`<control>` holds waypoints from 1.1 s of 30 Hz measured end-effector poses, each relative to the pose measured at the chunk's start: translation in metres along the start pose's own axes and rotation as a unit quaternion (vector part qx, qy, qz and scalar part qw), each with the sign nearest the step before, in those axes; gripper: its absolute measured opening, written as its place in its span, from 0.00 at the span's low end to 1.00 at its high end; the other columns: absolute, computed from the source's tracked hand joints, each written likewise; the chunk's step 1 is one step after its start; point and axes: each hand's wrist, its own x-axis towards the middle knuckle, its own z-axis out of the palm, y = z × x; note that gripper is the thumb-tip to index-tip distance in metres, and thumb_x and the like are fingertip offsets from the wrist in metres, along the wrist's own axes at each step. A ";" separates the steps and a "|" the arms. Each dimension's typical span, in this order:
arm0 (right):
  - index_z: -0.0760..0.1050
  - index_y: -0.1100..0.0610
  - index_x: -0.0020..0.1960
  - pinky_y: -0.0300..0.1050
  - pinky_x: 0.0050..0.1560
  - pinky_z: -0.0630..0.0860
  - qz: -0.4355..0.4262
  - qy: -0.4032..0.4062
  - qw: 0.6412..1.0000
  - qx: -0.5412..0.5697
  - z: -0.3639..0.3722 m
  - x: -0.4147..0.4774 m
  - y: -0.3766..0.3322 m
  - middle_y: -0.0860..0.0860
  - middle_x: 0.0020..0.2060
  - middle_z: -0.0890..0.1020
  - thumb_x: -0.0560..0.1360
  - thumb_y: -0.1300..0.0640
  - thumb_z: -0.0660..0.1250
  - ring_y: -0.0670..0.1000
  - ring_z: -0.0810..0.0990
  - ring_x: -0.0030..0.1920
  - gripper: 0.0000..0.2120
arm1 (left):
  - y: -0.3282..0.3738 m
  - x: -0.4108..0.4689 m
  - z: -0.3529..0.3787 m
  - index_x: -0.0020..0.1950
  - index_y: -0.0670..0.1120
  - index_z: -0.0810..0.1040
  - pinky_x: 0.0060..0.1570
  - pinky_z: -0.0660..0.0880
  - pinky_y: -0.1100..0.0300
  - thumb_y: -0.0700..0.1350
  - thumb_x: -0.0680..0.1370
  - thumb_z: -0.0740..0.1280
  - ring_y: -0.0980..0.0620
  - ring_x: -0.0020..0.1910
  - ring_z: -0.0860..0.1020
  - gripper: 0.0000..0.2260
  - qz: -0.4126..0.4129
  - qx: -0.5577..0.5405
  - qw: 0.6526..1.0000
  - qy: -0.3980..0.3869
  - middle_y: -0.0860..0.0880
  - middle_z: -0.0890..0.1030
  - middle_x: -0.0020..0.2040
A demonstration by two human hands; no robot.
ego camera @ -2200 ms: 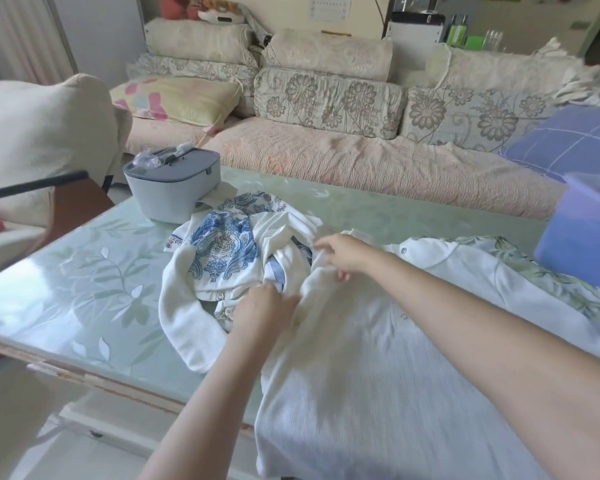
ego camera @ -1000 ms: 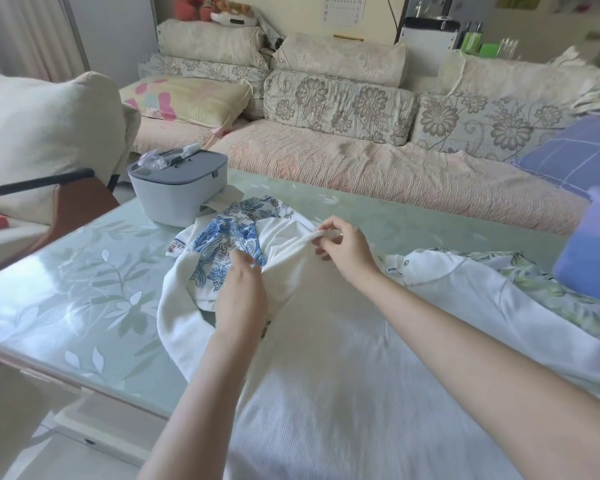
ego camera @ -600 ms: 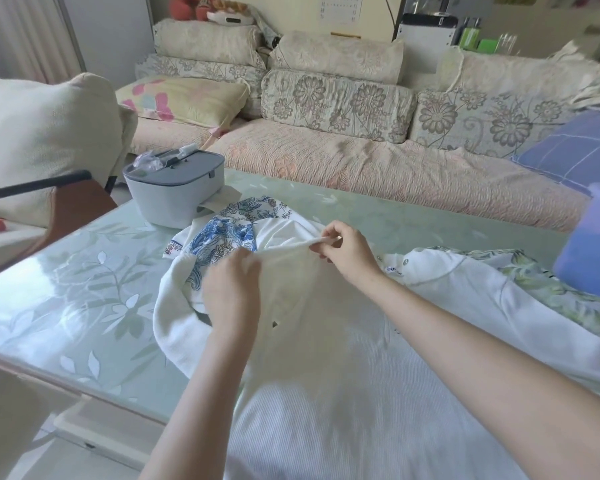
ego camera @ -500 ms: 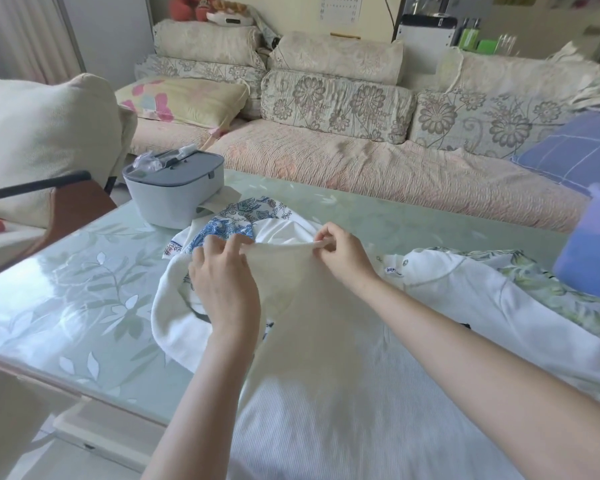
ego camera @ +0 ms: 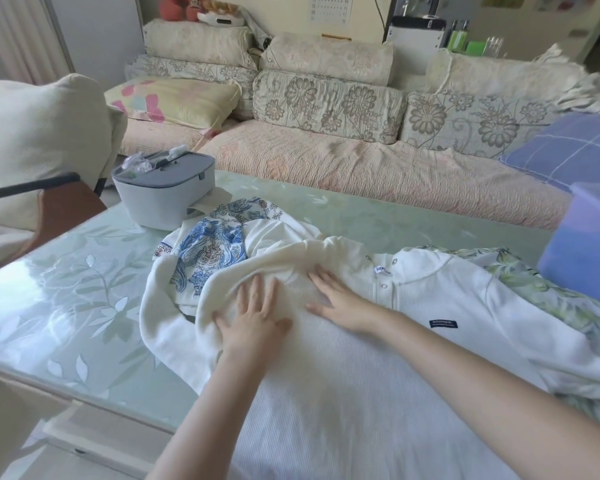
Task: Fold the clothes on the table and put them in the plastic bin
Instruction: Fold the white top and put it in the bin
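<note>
Both hands flat, fingers spread, gripping nothing: left hand (ego camera: 253,317) and right hand (ego camera: 340,299) press white polo shirt (ego camera: 378,375) on table (ego camera: 66,299); purple plastic bin (ego camera: 582,251) at 3 o'clock.

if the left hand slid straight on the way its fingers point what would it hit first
The left hand lies flat on the white shirt, fingers pointing away from the person. First in line is that shirt's own bunched fold, just past the fingertips; the blue-print top lies beyond, roughly.
</note>
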 end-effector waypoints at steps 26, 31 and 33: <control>0.37 0.39 0.75 0.47 0.74 0.35 0.264 0.090 0.959 -0.059 -0.077 -0.053 0.224 0.38 0.74 0.35 0.62 0.21 0.39 0.47 0.29 0.73 0.45 | 0.134 0.172 0.052 0.76 0.61 0.40 0.70 0.32 0.40 0.68 0.77 0.43 0.45 0.75 0.34 0.30 0.143 0.165 0.975 0.030 0.50 0.37 0.77; 0.38 0.40 0.76 0.46 0.74 0.35 0.260 0.111 0.956 -0.074 -0.083 -0.031 0.242 0.40 0.75 0.36 0.72 0.27 0.44 0.48 0.30 0.74 0.37 | 0.142 0.205 0.051 0.76 0.61 0.42 0.71 0.34 0.43 0.68 0.77 0.43 0.46 0.76 0.37 0.29 0.145 0.147 0.978 0.037 0.51 0.39 0.78; 0.38 0.39 0.76 0.47 0.74 0.36 0.257 0.112 0.958 -0.068 -0.086 -0.028 0.245 0.40 0.75 0.36 0.70 0.26 0.43 0.47 0.30 0.74 0.39 | 0.145 0.209 0.050 0.76 0.61 0.42 0.72 0.35 0.43 0.68 0.77 0.43 0.46 0.76 0.37 0.29 0.150 0.144 0.977 0.041 0.50 0.39 0.78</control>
